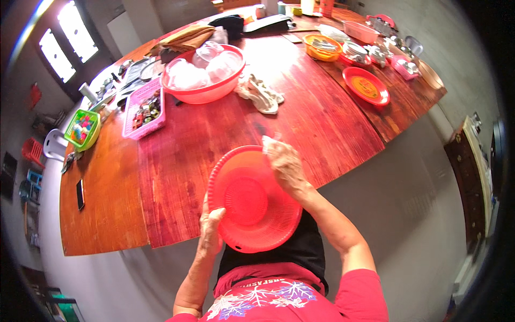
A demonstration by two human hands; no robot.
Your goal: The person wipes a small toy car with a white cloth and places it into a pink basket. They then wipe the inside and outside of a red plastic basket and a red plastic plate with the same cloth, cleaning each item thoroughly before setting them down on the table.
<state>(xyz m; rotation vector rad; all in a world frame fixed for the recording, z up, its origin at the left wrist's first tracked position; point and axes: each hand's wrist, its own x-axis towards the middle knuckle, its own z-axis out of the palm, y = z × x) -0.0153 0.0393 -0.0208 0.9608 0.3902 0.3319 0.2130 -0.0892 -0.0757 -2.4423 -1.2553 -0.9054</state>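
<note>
A round red plastic basket with slotted sides is tilted up in front of me at the near edge of the table. My left hand grips its left rim, the thumb lying over the inside. At the upper right rim is my right hand, slightly blurred, its fingers bent together. Something small and whitish shows at those fingertips, too indistinct to name. The basket's underside is hidden from me.
On the red-brown table stand a large red basin of clear plastic containers, a pink basket, a green basket and a crumpled pale cloth. A phone lies left. A red-orange plate and several dishes sit right.
</note>
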